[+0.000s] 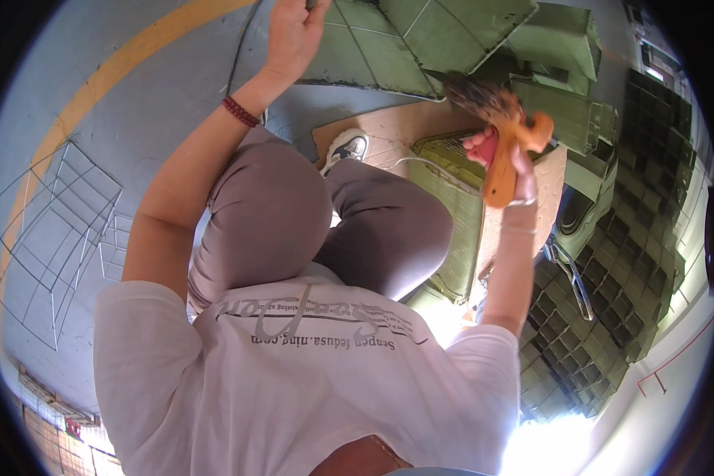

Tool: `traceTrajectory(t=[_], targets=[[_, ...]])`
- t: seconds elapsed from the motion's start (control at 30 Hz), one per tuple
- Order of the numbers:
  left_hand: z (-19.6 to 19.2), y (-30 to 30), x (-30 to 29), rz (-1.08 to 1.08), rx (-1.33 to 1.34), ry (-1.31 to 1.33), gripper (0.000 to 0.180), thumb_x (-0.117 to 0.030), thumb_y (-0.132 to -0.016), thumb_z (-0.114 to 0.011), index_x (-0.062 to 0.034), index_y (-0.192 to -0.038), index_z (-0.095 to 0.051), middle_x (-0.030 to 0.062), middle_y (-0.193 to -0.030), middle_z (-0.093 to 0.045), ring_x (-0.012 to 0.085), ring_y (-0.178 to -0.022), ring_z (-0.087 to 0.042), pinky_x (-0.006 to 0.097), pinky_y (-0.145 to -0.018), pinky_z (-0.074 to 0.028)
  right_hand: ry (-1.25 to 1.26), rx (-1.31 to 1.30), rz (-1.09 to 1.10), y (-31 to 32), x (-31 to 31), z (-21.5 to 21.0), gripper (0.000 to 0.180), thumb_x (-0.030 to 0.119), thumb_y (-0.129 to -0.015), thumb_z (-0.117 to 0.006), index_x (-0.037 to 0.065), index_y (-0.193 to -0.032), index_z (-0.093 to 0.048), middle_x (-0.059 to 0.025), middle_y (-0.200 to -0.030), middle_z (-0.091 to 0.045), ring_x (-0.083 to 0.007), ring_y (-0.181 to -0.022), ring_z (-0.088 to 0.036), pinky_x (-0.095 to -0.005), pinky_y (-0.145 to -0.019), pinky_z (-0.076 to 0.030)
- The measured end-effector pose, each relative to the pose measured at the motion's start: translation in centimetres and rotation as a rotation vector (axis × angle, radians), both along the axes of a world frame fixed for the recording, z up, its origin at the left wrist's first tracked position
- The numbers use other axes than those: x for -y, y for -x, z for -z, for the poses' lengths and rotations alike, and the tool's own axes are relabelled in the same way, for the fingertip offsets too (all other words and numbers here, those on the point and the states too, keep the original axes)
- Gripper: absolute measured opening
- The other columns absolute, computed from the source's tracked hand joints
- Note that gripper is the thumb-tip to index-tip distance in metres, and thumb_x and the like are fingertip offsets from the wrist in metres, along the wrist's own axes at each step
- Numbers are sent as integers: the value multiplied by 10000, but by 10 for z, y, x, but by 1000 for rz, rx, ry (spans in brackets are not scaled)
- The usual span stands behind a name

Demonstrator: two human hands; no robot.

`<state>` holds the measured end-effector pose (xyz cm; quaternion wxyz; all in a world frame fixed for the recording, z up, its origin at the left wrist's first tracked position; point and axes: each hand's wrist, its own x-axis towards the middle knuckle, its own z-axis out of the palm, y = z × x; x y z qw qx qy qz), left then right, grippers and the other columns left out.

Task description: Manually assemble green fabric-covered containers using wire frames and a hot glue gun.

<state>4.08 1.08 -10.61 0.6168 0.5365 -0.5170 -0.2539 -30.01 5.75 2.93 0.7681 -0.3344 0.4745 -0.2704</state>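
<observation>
My left hand (292, 36) reaches far forward, its fingers closed on the thin wire edge of a green-painted wire grid panel (389, 47) that leans over the floor. A dark red beaded band sits on that wrist. My right hand (500, 155) grips the orange handle of a paintbrush (506, 135). Its dark bristles (477, 94) point toward the lower corner of the green panel and almost touch it. My knees in grey trousers (293, 214) are bent between the two arms.
A sheet of cardboard (389, 135) lies under my white shoe (347, 147) and a green grid piece (452, 206). Bare wire grid frames (47, 238) stand at the left on the grey floor with a yellow line (95, 87). Stacks of green grids (611, 262) fill the right.
</observation>
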Motion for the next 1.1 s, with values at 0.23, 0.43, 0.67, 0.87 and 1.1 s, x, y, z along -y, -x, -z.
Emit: traceTrajectory(t=[0.23,0.43,0.67,0.87,1.1], targets=[[-7,-5,0,15,5,148,419,-120,-948,-494,21,-1330,-393,162,-1268,-512,249,-1141,-508,325,-936,-409,295,390,598,115,-121,37,568,374,-806,-672,33,-1212,-470,-156,-1237,-515,-313,-1191,-466,-461,-971,-449],[5,0,5,259,-1073,267,398,-135,-960,-470,18,-1321,-399,145,-1268,-509,241,-1121,-510,327,-938,-403,440,91,1008,219,-171,66,616,424,-831,-619,62,-1295,-436,-153,-1244,-533,-289,-1149,-518,-429,-983,-451],[12,5,32,35,-235,146,374,-169,-948,-491,25,-1264,-451,164,-1231,-506,276,-1092,-502,358,-949,-410,297,-208,1184,313,-223,110,702,531,-832,-563,30,-1306,-435,-150,-1275,-523,-263,-1128,-531,-387,-936,-472],[4,6,42,-256,315,9,406,-215,-932,-523,45,-1238,-464,227,-1257,-491,348,-1117,-495,382,-940,-418,199,-402,1293,295,-230,117,514,500,-854,-564,103,-1181,-561,-18,-1034,-626,-170,-883,-588,-382,-734,-524],[-42,4,46,-187,320,-170,408,-164,-904,-542,-11,-1277,-476,195,-1169,-580,310,-1002,-588,361,-897,-437,-420,-1101,1138,328,-265,110,392,466,-872,-563,117,-1048,-579,-52,-855,-658,-178,-684,-628,-371,-640,-536]])
